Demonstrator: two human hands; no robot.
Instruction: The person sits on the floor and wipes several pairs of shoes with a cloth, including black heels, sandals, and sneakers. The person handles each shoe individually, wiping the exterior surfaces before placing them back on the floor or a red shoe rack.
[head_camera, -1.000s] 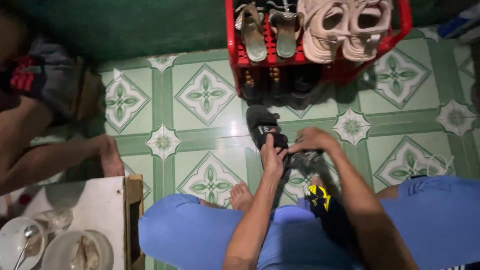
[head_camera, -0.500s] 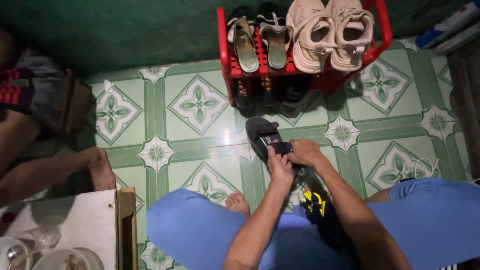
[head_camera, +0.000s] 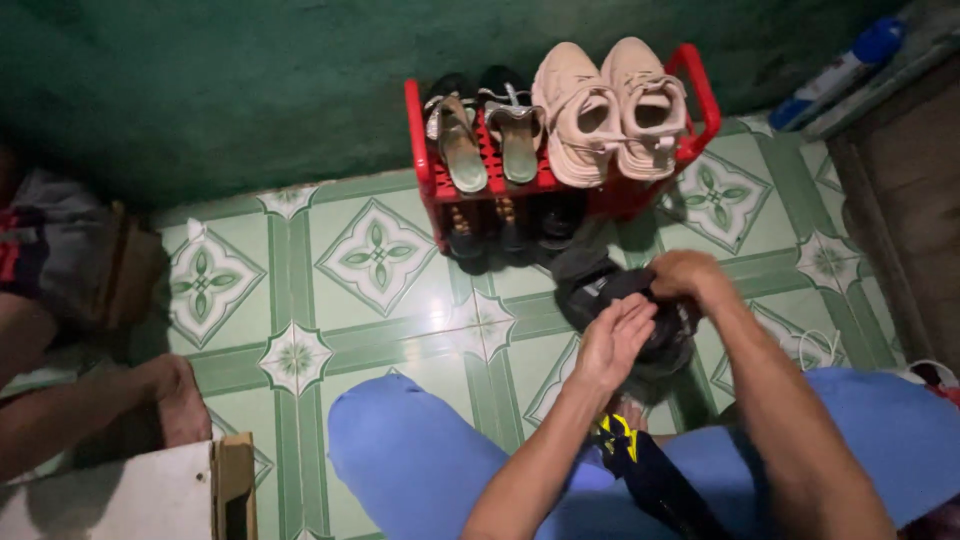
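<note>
A black sandal (head_camera: 600, 290) is lifted off the green tiled floor, just in front of the red shoe rack (head_camera: 424, 170). My right hand (head_camera: 685, 275) grips its far side from above. My left hand (head_camera: 612, 340) presses flat against its near side with the fingers spread. A black cloth with yellow marks (head_camera: 625, 445) lies between my knees, which are covered by blue shorts (head_camera: 420, 460).
The rack's top shelf holds a pair of beige sneakers (head_camera: 610, 105) and two slim heeled sandals (head_camera: 485, 135); dark shoes sit below. Another person's bare foot (head_camera: 180, 400) and leg are at the left. A white tabletop corner (head_camera: 130, 495) is at bottom left. A white cable (head_camera: 820, 350) lies at right.
The sandal has come up off the floor and moved right, closer to the rack. Both hands shifted with it, and the camera tilted upward, showing more of the wall.
</note>
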